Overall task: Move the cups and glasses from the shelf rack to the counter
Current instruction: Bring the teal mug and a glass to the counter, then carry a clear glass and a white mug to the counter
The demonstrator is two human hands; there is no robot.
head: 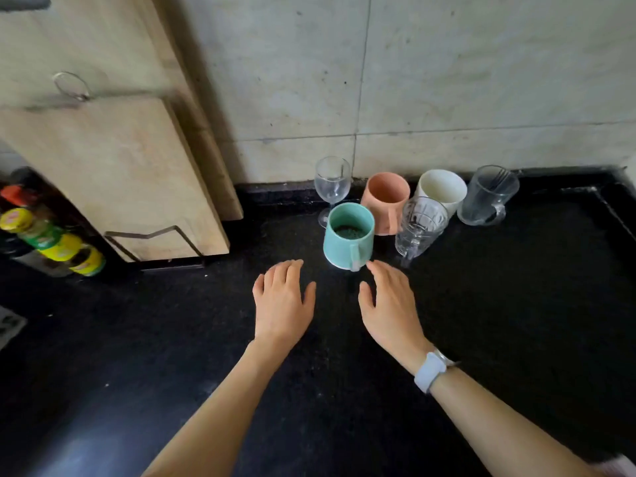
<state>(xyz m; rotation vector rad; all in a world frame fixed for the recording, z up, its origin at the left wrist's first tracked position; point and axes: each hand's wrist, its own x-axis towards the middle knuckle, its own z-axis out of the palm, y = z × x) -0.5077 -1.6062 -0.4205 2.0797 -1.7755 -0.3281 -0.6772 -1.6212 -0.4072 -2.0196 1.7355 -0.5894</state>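
Both hands, left hand (pixel 283 297) and right hand (pixel 389 304), hover low at mid-frame, fingers relaxed, holding nothing; the green mug (pixel 348 235) stands just beyond them on the black tabletop (pixel 516 321). Crowded glassware is the risk: nudging it could topple the wine glass (pixel 332 184) or the ribbed glass mug (pixel 420 227)

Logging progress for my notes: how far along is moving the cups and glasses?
Done: six pieces stand on the counter, including the wine glass and green mug. In hand: nothing; left hand and right hand hover open. Left: unclear, the rack is out of view.
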